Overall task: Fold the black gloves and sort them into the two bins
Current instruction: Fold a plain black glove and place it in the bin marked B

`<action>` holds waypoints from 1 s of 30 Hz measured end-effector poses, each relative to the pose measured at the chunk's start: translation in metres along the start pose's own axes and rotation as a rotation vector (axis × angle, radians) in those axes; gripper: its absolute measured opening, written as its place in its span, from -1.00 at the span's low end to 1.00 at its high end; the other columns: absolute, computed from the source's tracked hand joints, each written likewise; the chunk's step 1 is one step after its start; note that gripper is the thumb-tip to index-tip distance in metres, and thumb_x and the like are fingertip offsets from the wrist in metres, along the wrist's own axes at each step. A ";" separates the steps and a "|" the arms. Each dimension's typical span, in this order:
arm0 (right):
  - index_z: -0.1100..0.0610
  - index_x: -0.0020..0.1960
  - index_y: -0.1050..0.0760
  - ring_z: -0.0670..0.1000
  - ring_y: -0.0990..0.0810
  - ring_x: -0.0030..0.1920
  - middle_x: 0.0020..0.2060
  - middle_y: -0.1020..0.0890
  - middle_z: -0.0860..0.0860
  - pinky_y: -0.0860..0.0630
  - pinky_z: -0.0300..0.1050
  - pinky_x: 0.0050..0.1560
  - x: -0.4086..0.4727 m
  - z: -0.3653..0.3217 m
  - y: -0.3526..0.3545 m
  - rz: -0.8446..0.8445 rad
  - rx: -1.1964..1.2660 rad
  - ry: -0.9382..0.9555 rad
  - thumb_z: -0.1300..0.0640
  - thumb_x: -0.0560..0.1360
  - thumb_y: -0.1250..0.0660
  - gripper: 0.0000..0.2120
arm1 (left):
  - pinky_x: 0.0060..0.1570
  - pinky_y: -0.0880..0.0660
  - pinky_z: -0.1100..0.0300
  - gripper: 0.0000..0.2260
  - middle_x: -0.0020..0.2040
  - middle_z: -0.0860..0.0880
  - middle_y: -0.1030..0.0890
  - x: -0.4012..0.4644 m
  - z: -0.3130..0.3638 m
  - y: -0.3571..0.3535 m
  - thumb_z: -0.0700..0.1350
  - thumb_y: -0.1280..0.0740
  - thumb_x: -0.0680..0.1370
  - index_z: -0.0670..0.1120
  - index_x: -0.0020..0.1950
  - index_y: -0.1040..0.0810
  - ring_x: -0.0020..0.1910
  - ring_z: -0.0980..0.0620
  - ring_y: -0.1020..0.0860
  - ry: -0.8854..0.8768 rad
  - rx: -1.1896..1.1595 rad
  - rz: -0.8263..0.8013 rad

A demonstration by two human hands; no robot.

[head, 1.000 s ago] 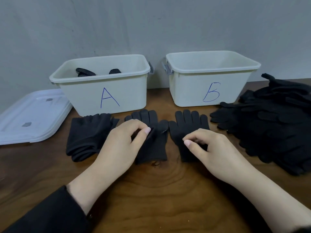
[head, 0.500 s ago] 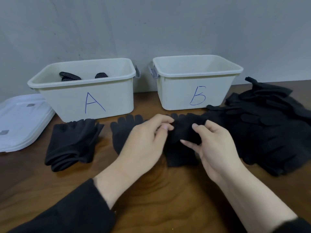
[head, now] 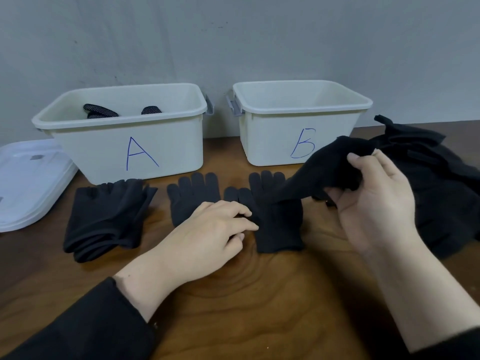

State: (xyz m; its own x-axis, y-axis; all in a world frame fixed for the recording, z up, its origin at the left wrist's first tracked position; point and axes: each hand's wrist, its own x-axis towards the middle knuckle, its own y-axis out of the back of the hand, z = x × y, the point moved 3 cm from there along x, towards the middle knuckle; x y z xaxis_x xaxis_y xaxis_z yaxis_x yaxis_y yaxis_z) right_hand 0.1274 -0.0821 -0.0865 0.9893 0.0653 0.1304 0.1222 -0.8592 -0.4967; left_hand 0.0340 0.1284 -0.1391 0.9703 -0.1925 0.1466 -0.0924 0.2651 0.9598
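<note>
Two black gloves lie flat on the wooden table, a left glove (head: 193, 197) and a right glove (head: 279, 224), fingers pointing to the bins. My left hand (head: 210, 229) rests on them, its fingertips pressing the inner edge of the right glove. My right hand (head: 376, 196) grips another black glove (head: 330, 165) and holds it lifted above the table, in front of bin B (head: 301, 123). Bin A (head: 124, 136) holds dotted black gloves (head: 100, 111). A stack of folded gloves (head: 106, 219) sits in front of bin A.
A big heap of loose black gloves (head: 441, 183) covers the table's right side. A white lid (head: 28, 178) lies at the left, beside bin A. A grey wall stands right behind both bins. Bare wood stretches toward me.
My right hand has pulled a glove up off the table toward the right. My left hand has stayed down on the flat gloves. The camera has shifted slightly.
</note>
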 end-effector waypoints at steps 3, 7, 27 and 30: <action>0.12 -0.11 -0.60 0.08 -0.66 -0.06 -0.15 -0.66 0.08 -0.62 0.05 -0.07 0.006 -0.009 0.004 -0.038 -0.064 -0.005 0.32 0.62 -0.20 -0.74 | 0.48 0.05 0.23 -0.66 0.47 0.23 -0.33 0.000 -0.001 -0.002 -0.03 -0.13 0.68 0.22 0.43 -0.44 0.46 0.25 -0.18 0.014 0.004 0.000; 0.14 -0.10 -0.65 0.10 -0.69 -0.07 -0.13 -0.70 0.12 -0.63 0.06 -0.10 0.013 -0.032 -0.001 -0.189 -0.246 -0.017 0.33 0.62 -0.19 -0.71 | 0.53 -0.02 0.12 -0.65 0.48 0.21 -0.35 0.002 -0.005 -0.004 -0.02 -0.12 0.68 0.21 0.44 -0.43 0.48 0.20 -0.21 0.044 0.023 0.014; 0.07 -0.12 -0.61 0.00 -0.66 -0.28 -0.26 -0.69 0.03 -0.56 -0.16 -0.28 0.057 -0.102 -0.087 -0.386 -1.346 0.486 0.24 0.53 -0.28 -0.84 | 0.31 -0.34 0.11 -0.71 0.29 0.19 -0.52 0.002 -0.017 0.006 -0.08 -0.15 0.65 0.10 0.28 -0.57 0.26 0.15 -0.45 0.220 -0.071 0.212; -0.10 -0.15 -0.56 -0.18 -0.62 -0.24 -0.27 -0.64 -0.17 -0.48 -0.34 -0.21 0.037 -0.087 -0.081 -0.429 -1.283 0.619 0.24 0.56 -0.28 -0.74 | 0.30 -0.36 0.09 -0.72 0.26 0.18 -0.54 0.002 -0.018 0.008 -0.10 -0.16 0.64 0.08 0.25 -0.58 0.23 0.14 -0.47 0.231 -0.092 0.236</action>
State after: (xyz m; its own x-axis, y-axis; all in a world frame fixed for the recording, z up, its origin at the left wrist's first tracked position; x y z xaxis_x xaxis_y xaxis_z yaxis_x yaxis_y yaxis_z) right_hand 0.1468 -0.0543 0.0335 0.6665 0.4852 0.5660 -0.0884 -0.7024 0.7063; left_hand 0.0389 0.1467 -0.1357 0.9506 0.1010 0.2935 -0.3099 0.3627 0.8789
